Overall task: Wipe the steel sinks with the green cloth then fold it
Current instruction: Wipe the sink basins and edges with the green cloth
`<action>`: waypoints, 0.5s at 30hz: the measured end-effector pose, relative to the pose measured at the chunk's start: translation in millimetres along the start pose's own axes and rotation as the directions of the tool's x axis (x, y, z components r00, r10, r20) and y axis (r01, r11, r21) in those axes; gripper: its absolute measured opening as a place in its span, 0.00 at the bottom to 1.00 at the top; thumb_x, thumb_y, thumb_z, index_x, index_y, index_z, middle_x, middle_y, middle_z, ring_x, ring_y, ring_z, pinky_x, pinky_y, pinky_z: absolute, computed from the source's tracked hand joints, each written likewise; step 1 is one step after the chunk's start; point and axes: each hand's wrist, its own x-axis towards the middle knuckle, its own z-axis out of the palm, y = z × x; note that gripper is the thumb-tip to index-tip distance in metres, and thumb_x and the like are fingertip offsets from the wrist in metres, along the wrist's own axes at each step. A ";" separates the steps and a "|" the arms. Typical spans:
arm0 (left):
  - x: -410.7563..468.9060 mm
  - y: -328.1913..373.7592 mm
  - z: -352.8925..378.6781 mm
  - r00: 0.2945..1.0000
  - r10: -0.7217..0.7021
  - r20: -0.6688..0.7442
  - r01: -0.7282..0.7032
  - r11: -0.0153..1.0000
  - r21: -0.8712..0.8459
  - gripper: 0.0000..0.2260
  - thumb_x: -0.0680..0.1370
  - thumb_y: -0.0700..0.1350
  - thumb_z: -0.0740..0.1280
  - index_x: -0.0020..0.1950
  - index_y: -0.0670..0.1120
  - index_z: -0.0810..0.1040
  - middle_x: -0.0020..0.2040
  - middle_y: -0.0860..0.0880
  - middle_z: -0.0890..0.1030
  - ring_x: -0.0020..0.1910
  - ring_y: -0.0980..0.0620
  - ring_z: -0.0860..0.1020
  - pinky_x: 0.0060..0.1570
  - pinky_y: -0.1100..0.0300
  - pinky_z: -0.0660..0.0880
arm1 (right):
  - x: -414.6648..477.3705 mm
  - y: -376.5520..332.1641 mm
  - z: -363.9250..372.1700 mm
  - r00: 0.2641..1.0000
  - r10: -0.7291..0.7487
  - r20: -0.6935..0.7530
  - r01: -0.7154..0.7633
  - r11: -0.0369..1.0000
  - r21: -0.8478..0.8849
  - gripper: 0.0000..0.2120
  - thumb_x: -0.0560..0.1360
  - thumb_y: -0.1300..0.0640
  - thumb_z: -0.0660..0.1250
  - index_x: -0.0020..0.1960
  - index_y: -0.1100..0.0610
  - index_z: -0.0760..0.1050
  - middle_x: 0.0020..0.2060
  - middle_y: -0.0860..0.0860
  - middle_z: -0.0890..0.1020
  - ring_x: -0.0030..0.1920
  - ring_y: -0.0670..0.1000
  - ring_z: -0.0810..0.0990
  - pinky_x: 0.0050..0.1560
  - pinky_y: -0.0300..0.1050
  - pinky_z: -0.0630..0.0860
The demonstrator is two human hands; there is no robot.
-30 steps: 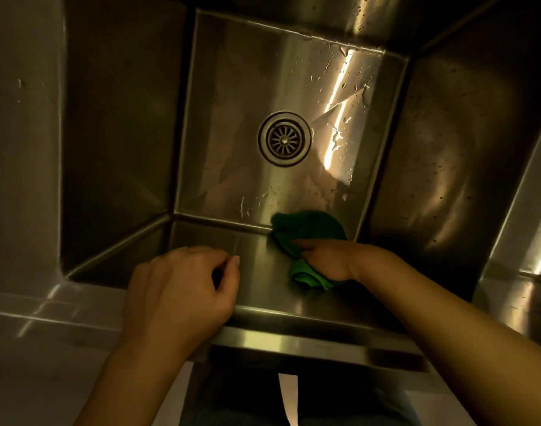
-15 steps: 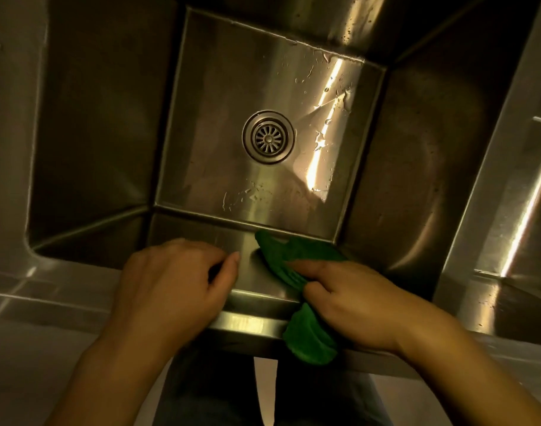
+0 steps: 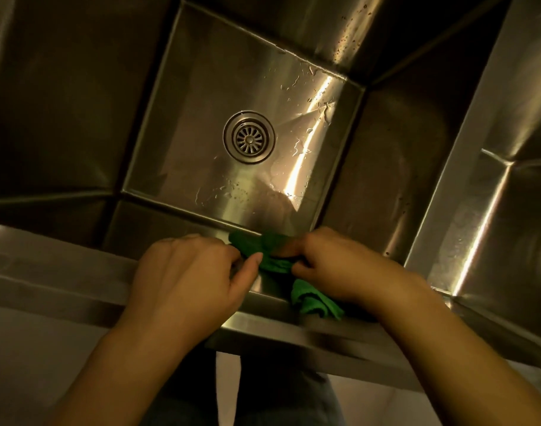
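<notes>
Near rim of sink point(image 3: 263, 329): green cloth point(image 3: 312, 302) bunched, right hand point(image 3: 346, 269) gripping it. Curled left hand point(image 3: 183, 278) at its edge, grip unclear; probably gathering it to fold.

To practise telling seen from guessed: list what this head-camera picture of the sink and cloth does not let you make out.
Middle of the green cloth, head view: covered by the right hand, so its folds cannot be judged.
Grip of the left hand, head view: its knuckles hide the fingertips; whether it pinches the cloth is unclear.
The second sink, head view: cut off by the right edge.
</notes>
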 end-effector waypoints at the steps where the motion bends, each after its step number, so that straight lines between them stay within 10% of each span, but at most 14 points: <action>1: 0.2 1.1 0.7 1.000 0.005 -0.006 -0.005 1.000 0.002 0.29 0.80 0.68 0.45 0.36 0.55 0.78 0.31 0.55 0.75 0.30 0.57 0.73 0.29 0.60 0.59 | 4.7 2.1 -0.6 1.000 -0.017 -0.001 0.017 0.996 -0.089 0.16 0.78 0.53 0.63 0.65 0.44 0.77 0.49 0.50 0.81 0.45 0.49 0.80 0.47 0.50 0.80; 15: 9.7 48.7 21.6 0.990 0.001 0.143 -0.008 0.999 0.049 0.30 0.80 0.70 0.45 0.35 0.51 0.71 0.32 0.53 0.71 0.32 0.54 0.72 0.39 0.55 0.69 | 32.8 33.5 4.4 0.871 0.364 0.331 0.012 0.657 -0.753 0.21 0.82 0.50 0.57 0.75 0.51 0.69 0.74 0.54 0.69 0.75 0.60 0.63 0.76 0.64 0.56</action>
